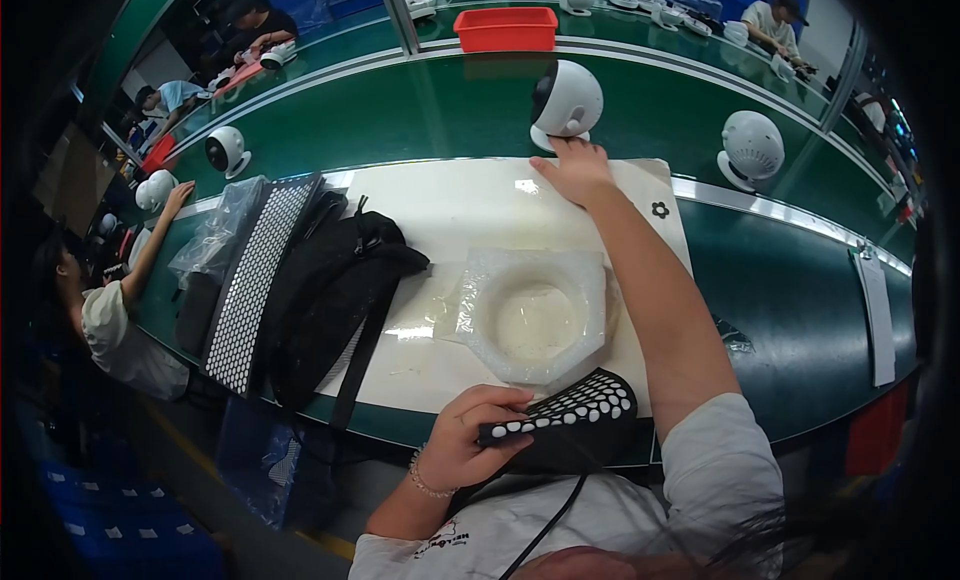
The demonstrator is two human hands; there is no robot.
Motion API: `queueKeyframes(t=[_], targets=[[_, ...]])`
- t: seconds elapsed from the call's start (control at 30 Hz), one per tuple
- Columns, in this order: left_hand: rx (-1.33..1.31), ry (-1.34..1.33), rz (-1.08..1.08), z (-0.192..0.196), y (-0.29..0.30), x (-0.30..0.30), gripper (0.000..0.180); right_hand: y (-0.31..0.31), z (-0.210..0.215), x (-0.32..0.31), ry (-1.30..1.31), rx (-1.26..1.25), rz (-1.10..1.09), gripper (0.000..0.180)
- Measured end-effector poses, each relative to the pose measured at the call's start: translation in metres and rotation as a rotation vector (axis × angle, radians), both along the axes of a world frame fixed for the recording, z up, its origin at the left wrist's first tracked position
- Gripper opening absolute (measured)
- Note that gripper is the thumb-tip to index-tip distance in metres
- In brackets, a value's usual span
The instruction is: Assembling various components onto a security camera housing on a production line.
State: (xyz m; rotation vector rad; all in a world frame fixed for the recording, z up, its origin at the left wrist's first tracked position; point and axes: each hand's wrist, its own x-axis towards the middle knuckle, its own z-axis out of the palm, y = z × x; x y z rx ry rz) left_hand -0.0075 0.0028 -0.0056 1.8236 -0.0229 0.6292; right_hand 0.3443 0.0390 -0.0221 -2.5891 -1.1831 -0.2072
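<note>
Head view: right hand (575, 170) stretched to far edge of white mat (450, 210), fingers spread flat, touching base of round white fan (566, 102) lying just beyond on green counter (420, 110). Fan upright, dark face turned left. Left hand (470, 435) near body, closed around black perforated pad (565, 415), long axis pointing right. 1 clear plastic tray (535, 315) between both hands.

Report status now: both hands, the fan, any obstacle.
Left hand grips black dotted pouch. Right hand touching white round fan on the belt. Nothing between them.
</note>
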Motion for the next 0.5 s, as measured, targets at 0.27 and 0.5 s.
queueKeyframes(t=[0.27, 0.5], targets=[[0.0, -0.003, -0.016, 0.0, 0.001, 0.001, 0.029, -0.034, 0.04, 0.003, -0.258, 0.48, 0.186, 0.03], [0.045, 0.021, -0.004, 0.002, 0.001, 0.0, 0.03, -0.099, 0.104, -0.089, 0.864, 0.827, 0.377, 0.027]])
